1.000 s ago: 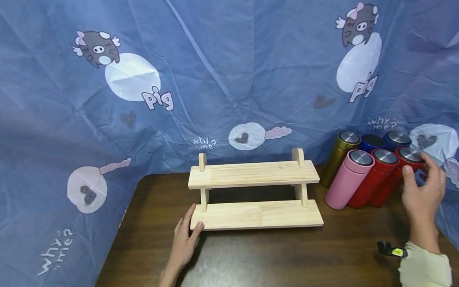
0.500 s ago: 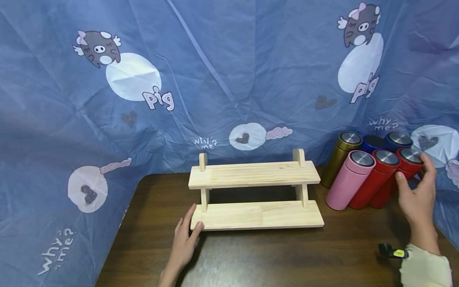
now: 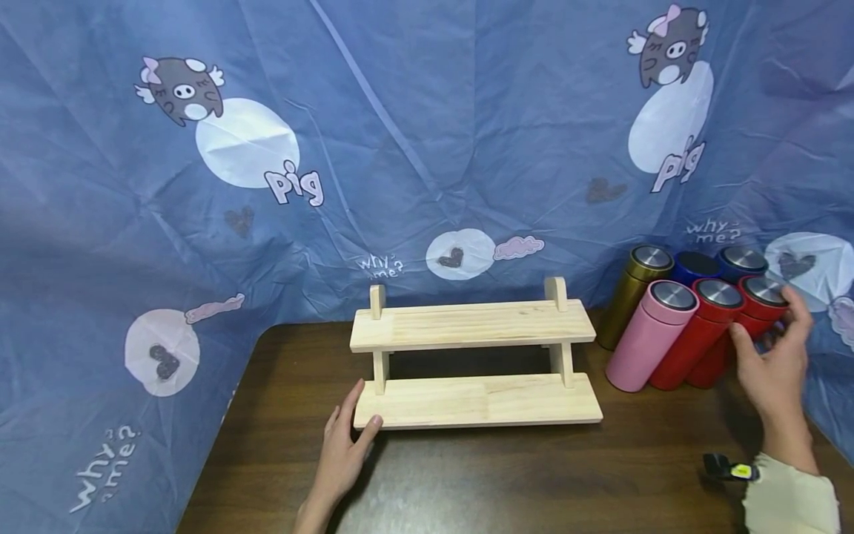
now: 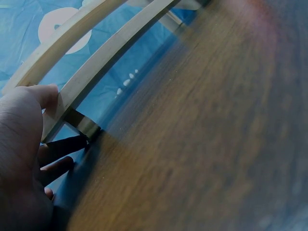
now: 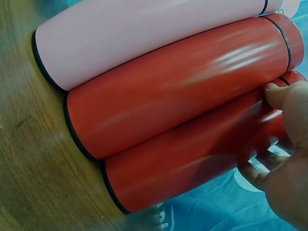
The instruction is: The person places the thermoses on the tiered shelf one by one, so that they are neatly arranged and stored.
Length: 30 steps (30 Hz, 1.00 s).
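Observation:
A two-tier wooden rack (image 3: 477,400) stands on the table in the head view. At the left front corner of its lower board, my left hand (image 3: 339,458) grips the edge; in the left wrist view the thumb of the left hand (image 4: 19,139) lies on the board (image 4: 91,72), the other fingers below. My right hand (image 3: 777,374) holds the rightmost red bottle (image 3: 757,315) near its lid. In the right wrist view the right hand (image 5: 288,149) has its thumb on the near side of that red bottle (image 5: 183,159) and its fingers curved round the other side.
Against the red bottle stand another red bottle (image 3: 694,337) and a pink one (image 3: 647,341). A gold bottle (image 3: 617,311) and two blue-topped bottles (image 3: 695,265) are behind. Blue printed cloth (image 3: 400,148) hangs behind the brown table (image 3: 520,475).
My right hand has moved left onto the rightmost red bottle, its thumb now against the bottle's side. The left hand has stayed at the rack's corner, and the rack and bottles have not moved.

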Each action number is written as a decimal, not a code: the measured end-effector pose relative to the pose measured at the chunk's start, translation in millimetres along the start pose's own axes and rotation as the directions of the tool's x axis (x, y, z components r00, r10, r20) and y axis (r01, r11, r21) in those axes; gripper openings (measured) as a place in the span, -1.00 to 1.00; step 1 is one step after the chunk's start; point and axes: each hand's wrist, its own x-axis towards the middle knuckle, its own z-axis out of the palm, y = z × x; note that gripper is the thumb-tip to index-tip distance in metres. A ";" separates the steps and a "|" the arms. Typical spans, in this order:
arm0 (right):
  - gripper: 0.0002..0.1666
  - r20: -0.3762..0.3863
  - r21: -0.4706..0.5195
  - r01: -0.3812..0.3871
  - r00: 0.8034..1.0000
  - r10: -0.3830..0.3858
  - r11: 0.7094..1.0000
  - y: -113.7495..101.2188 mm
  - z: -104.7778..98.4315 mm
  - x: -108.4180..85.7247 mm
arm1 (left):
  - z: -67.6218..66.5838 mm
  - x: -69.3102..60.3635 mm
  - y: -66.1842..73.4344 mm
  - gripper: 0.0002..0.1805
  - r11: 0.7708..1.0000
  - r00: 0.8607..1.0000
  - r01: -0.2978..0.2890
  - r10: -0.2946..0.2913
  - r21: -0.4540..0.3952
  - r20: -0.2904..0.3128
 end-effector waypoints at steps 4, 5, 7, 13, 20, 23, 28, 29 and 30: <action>-0.10 -0.025 -0.041 -0.015 1.000 0.014 0.999 -0.8 -0.4 -0.5 | 0.0 0.0 0.3 -0.24 1.000 1.000 0.009 -0.009 -0.001 0.004; -0.10 -0.031 -0.050 -0.018 0.999 0.017 0.999 -1.3 -0.6 -1.1 | 0.0 0.0 0.3 -0.24 1.000 1.000 0.009 -0.009 -0.002 0.005; -0.11 -0.043 -0.066 -0.023 0.999 0.020 0.998 -2.5 -0.8 -2.3 | -0.2 -0.1 0.3 -0.24 1.000 1.000 0.008 -0.008 -0.006 0.004; -0.09 -0.063 -0.080 -0.049 0.997 0.044 0.996 -5.0 -1.8 -4.6 | -0.4 -0.2 0.0 -0.24 1.000 1.000 0.009 -0.009 -0.003 0.009; -0.07 -0.067 -0.097 -0.010 0.998 0.004 0.995 -9.4 -7.3 -2.7 | 0.1 0.0 -0.7 -0.23 1.000 1.000 0.010 -0.010 -0.004 0.009; -0.07 -0.074 -0.103 0.001 0.997 -0.009 0.995 -13.2 -12.6 -2.1 | 0.1 0.2 -0.7 -0.24 1.000 1.000 0.010 -0.010 -0.010 0.009; -0.08 -0.087 -0.119 0.022 0.996 -0.033 0.993 -19.0 -25.2 -1.6 | -0.2 -0.2 -0.8 -0.24 1.000 1.000 0.021 -0.021 -0.016 0.010; -0.09 -0.092 -0.115 0.029 0.995 -0.040 0.993 -19.5 -27.8 -1.4 | -0.3 -0.3 -1.0 -0.24 1.000 1.000 0.023 -0.023 -0.015 0.011; -0.11 -0.094 -0.111 0.034 0.995 -0.044 0.993 -19.6 -29.9 -1.1 | -0.5 -0.4 -1.2 -0.24 1.000 1.000 0.025 -0.025 -0.012 0.013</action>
